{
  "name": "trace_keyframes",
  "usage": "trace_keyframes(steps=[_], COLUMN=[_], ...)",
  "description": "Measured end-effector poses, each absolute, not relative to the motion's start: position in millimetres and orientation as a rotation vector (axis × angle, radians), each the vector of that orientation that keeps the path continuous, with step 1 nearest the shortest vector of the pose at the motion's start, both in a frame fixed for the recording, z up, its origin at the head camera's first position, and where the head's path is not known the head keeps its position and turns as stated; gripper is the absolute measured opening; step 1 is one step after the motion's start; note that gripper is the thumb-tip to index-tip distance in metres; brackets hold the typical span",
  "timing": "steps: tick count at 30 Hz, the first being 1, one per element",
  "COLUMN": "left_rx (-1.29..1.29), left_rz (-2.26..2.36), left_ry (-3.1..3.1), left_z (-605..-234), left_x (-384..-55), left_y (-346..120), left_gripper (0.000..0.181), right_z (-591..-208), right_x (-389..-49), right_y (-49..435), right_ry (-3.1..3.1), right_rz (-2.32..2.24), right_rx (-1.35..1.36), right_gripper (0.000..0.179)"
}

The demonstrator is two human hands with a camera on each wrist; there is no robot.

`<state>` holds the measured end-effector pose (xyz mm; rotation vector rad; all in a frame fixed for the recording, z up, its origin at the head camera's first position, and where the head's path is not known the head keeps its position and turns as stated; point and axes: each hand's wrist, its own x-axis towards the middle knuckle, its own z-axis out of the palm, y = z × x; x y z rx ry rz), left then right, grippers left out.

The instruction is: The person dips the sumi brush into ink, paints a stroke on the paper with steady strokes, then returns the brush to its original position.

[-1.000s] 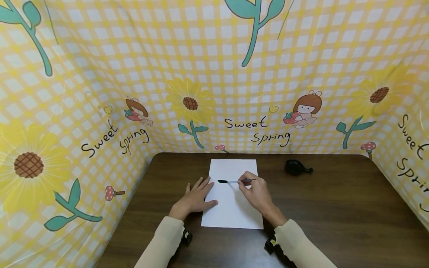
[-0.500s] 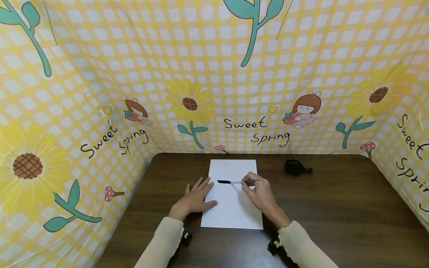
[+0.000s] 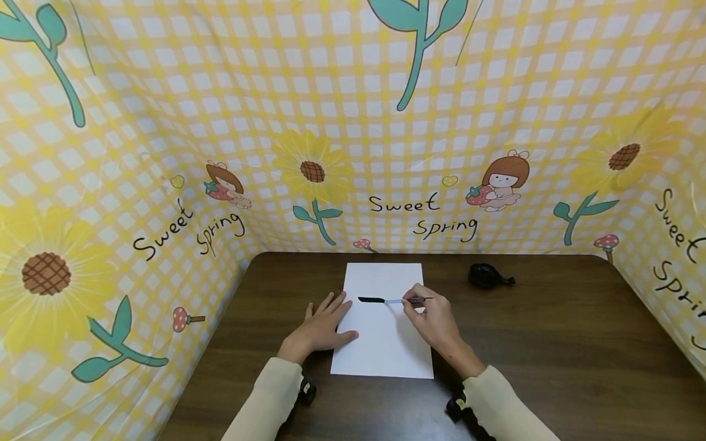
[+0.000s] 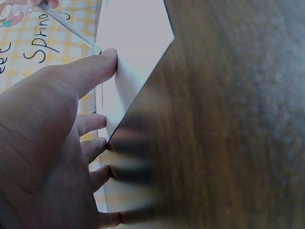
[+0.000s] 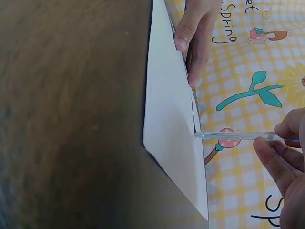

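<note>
While the left hand (image 3: 320,327) lies with its fingers spread at the left border of the sheet of paper (image 3: 380,356), it grasps nothing; it only rests there. Its thumb and the tip of its index finger are on the paper, and the other fingers reach over the edge or beside it. I think that this hand is placed so in order that the sheet does not slide or turn.

The sheet itself lies flat on the dark wooden table (image 3: 562,343), in front of the person and between the two hands, which seems a convenient place for both arms. On its upper half, a short black stroke (image 3: 371,300) goes from left to right. At the right end of this stroke is the tip of a slim, clear pen (image 3: 394,301), which leans toward the right.

The right hand (image 3: 434,320) pinches the pen between thumb and fingers. It is held from the right side, probably so that the palm does not cover or smear the black line.

Farther to the right, near the back edge of the table, a round black object (image 3: 485,276) with a narrow end lies well apart from the sheet, perhaps in order to leave space for the arm. What it is, I cannot tell.
</note>
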<state>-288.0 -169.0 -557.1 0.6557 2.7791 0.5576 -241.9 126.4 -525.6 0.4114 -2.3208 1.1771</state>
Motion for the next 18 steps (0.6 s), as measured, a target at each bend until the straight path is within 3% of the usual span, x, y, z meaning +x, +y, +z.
trace_keyframes(steps=[18], left_rx=[0.653], left_rz=[0.525], left_ry=[2.738], left_z=[-530.7], left_x=[-277.4], left_y=[-163.3], left_gripper=[0.087], right_z=[-524.9], right_x=[-238.4], right_y=[135.5], right_ry=[-2.345], right_rz=[1.161], right_rx=[0.377], right_gripper=[0.014])
